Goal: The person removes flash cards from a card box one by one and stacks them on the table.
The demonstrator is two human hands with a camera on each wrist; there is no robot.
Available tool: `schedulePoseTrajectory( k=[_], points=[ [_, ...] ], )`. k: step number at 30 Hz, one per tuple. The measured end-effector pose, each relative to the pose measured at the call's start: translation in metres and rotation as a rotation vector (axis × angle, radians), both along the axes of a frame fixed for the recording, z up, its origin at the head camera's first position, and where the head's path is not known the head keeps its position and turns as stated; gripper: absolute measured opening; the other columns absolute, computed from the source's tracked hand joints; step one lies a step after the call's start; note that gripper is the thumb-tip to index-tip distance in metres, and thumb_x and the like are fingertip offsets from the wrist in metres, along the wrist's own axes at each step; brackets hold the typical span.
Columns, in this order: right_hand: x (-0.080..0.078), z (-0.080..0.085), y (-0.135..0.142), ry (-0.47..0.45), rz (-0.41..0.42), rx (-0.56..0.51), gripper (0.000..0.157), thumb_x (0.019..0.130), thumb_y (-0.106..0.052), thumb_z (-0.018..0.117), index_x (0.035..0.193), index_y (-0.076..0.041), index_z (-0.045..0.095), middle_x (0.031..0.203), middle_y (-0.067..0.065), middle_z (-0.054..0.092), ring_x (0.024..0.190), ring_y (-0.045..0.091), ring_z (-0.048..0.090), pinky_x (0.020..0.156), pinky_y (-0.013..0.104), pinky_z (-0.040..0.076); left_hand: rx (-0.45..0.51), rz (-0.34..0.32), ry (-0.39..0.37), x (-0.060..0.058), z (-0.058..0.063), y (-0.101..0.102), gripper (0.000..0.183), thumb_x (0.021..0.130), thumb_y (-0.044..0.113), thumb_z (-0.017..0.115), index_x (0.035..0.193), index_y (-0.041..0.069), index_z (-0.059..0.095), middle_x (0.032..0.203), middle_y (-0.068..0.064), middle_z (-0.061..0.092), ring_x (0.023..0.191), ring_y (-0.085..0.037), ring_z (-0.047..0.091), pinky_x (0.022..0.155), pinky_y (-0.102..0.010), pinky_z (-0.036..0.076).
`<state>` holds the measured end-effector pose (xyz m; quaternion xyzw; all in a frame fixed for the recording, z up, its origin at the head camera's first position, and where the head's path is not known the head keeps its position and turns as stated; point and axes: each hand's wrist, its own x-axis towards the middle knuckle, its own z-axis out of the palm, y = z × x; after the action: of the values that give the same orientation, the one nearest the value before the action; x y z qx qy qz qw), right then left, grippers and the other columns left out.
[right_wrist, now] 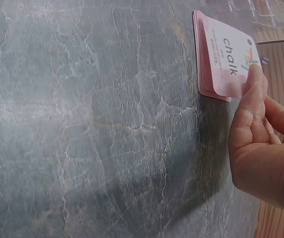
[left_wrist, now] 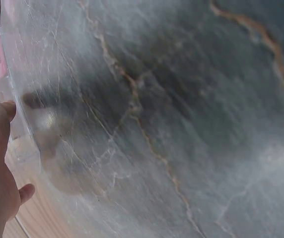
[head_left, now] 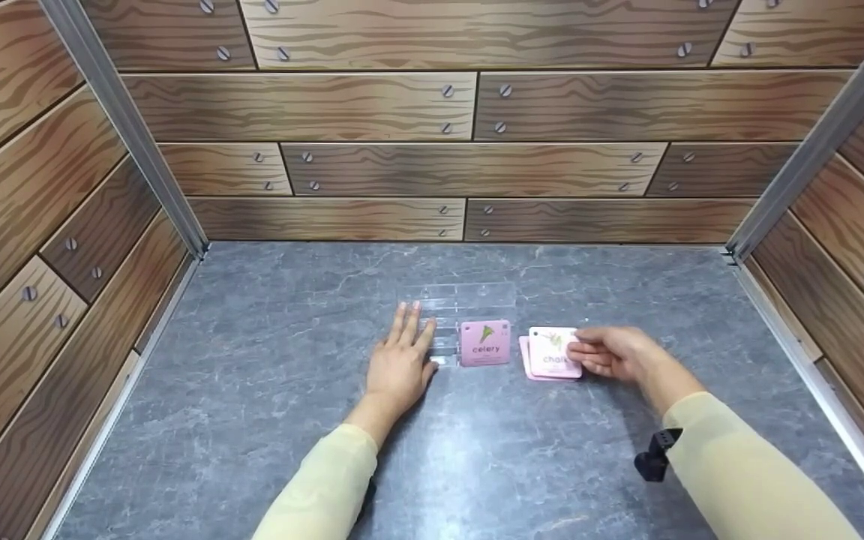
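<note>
ok so both sleeves are the same pale, buttery yellow. Left sleeve (head_left: 319, 484) and right sleeve (head_left: 751, 472) look plain and pretty smooth, kinda roomy further up and narrower down at the cuffs. Past that it's all bare: left grip (head_left: 400, 371) and right grip (head_left: 622, 352) are just ordinary human hands, fingers uncovered. On the inner side of the right cuff there's a small black wrist cam (head_left: 655, 456), chunky and boxy, with tiny marks on its upper block that I can't make out. A dark sliver (head_left: 370, 492) pokes out by the left sleeve too, but way too little shows to say what.
</note>
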<state>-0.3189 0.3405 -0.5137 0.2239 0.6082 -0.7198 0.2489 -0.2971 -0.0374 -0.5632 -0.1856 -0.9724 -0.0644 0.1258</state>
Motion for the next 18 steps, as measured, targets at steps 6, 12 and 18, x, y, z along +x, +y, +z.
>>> schedulePoseTrajectory(
  k=[6,12,18],
  points=[
    [-0.0013,-0.0012,-0.0017,-0.017,-0.006,0.004,0.011,0.108,-0.009,0.058,0.115,-0.003,0.063,0.083,0.009,0.08,0.073,0.016,0.079,0.066,0.023,0.062,0.014,-0.005,-0.004,0.0005,0.0004,-0.0007,0.071,0.099,0.041,0.073,0.161,0.017,0.048,0.173,-0.012,0.029,0.161,-0.033,0.021,0.102,-0.055,0.055],
    [-0.0021,-0.0033,-0.0017,-0.023,0.0,0.002,0.01,0.109,-0.009,0.056,0.11,-0.004,0.065,0.083,0.008,0.08,0.073,0.016,0.079,0.066,0.022,0.062,0.014,-0.005,-0.01,0.001,0.0015,-0.0007,0.071,0.099,0.042,0.073,0.161,0.017,0.048,0.173,-0.013,0.028,0.161,-0.033,0.021,0.104,-0.054,0.053],
    [-0.0023,-0.0044,-0.003,-0.027,-0.021,0.01,0.01,0.109,-0.009,0.056,0.108,-0.004,0.065,0.083,0.008,0.079,0.073,0.016,0.079,0.067,0.023,0.062,-0.014,0.007,-0.016,0.0014,0.0018,-0.0005,0.071,0.1,0.045,0.071,0.162,0.019,0.047,0.174,-0.011,0.026,0.161,-0.031,0.021,0.103,-0.055,0.054]
  ],
)
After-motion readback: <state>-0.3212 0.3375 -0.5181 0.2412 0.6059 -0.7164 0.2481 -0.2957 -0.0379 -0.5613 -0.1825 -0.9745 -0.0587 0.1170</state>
